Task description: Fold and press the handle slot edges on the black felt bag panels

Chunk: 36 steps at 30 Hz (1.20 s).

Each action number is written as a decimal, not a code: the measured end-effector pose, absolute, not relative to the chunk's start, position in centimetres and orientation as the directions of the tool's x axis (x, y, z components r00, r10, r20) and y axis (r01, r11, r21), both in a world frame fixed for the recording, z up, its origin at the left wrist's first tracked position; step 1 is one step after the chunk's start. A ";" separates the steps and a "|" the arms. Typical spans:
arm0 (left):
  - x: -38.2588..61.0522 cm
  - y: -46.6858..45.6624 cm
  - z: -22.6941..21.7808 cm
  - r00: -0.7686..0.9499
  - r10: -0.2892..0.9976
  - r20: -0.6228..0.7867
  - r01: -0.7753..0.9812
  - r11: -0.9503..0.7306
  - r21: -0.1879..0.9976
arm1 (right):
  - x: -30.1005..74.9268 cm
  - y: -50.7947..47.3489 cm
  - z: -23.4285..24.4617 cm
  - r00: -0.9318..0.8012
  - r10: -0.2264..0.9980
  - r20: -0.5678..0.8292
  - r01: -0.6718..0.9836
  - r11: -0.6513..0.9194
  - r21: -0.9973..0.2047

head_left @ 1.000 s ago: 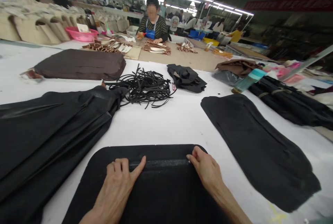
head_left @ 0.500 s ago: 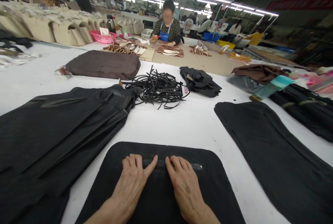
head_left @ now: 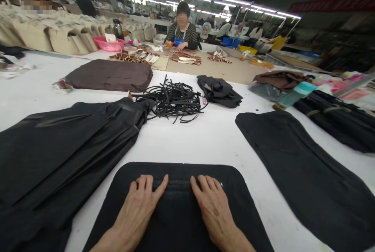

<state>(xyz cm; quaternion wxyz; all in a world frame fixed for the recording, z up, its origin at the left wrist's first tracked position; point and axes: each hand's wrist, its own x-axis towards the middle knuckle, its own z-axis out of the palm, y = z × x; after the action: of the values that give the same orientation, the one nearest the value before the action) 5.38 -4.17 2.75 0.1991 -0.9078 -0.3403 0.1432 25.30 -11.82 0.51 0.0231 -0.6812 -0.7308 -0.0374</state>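
While our left hand rests in nearly the same spot as half a second ago, our right hand has slid a little outward, so the gap between our thumbs is wider now. A second ago that right hand was up near the far right corner of the black sheet, finger and thumb together at the end of the shiny strip; then it came in close beside the left, and now it is edging back out along the strip. Both hands lie palm down with the fingers bent and the thumbs reaching toward each other, and we see neither of them clasping anything; how hard the fingertips bear down, we cannot tell. The sheet lies flat on the white table right in front of us, its rounded far corners showing past our hands, and the strip runs crosswise just inside its far edge. Between our thumbs the strip looks duller than it did, and a small bright bit shows just beside our right fingers. We take this to mean that the strip is down and is being smoothed from the middle outward, with its right end perhaps the part least settled. The tangle of black straps beyond lies untouched.
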 end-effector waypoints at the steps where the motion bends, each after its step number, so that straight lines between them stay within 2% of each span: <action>1: 4.9 -4.0 2.7 0.728 0.674 -0.123 0.571 -0.697 -0.434 | 26.3 -12.4 0.4 -0.053 0.995 0.088 0.998 0.052 0.020; 8: 0.0 -2.7 0.3 0.736 0.675 -0.042 0.653 -0.726 -0.213 | 30.8 -15.5 0.0 0.022 0.990 0.140 1.000 -0.023 0.003; 11: -1.3 -2.4 -0.4 0.709 0.705 -0.011 0.688 -0.695 -0.207 | 30.7 -15.2 0.1 0.077 0.983 0.168 0.995 -0.065 -0.075; 14: -1.2 -2.5 0.0 0.682 0.730 -0.045 0.712 -0.676 -0.189 | 30.9 -15.0 0.0 0.140 0.973 0.185 0.982 -0.111 -0.155; 17: -0.7 -2.4 0.9 0.645 0.761 -0.068 0.750 -0.648 -0.136 | 32.0 -15.0 -0.3 0.178 0.967 0.180 0.959 -0.130 -0.250; 19: -0.6 -2.1 1.5 0.603 0.795 -0.069 0.789 -0.607 -0.092 | 32.8 -14.8 -0.2 0.251 0.956 0.154 0.936 -0.199 -0.290; 21: -0.5 -1.8 2.0 0.555 0.829 -0.069 0.826 -0.559 -0.065 | 32.8 -14.1 0.2 0.332 0.936 0.116 0.919 -0.293 -0.264; 23: -0.1 -1.9 2.4 0.539 0.841 -0.038 0.840 -0.540 -0.055 | 31.8 -13.0 1.0 0.327 0.941 0.090 0.929 -0.303 -0.211; 25: 0.7 -2.5 2.7 0.618 0.786 -0.006 0.786 -0.618 -0.012 | 30.0 -11.5 1.8 0.223 0.971 0.081 0.960 -0.205 -0.190; 28: 2.6 -3.9 2.5 0.822 0.570 -0.002 0.565 -0.815 0.127 | 27.0 -9.0 2.7 0.051 0.995 0.083 0.983 -0.036 -0.180; 31: 4.0 -5.1 1.8 0.922 0.388 -0.018 0.382 -0.898 0.216 | 25.6 -7.0 3.0 -0.006 1.000 0.022 0.984 0.009 -0.176; 36: 4.5 -5.5 1.1 0.941 0.338 -0.020 0.335 -0.923 0.186 | 26.9 -5.5 3.6 -0.006 0.995 -0.099 0.964 -0.021 -0.265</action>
<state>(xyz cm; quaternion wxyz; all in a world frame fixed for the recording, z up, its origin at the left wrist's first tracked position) 4.46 -5.52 1.13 -0.0940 -0.9807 -0.1716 -0.0063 26.89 -5.45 3.62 0.0597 -0.7024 -0.6972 0.1301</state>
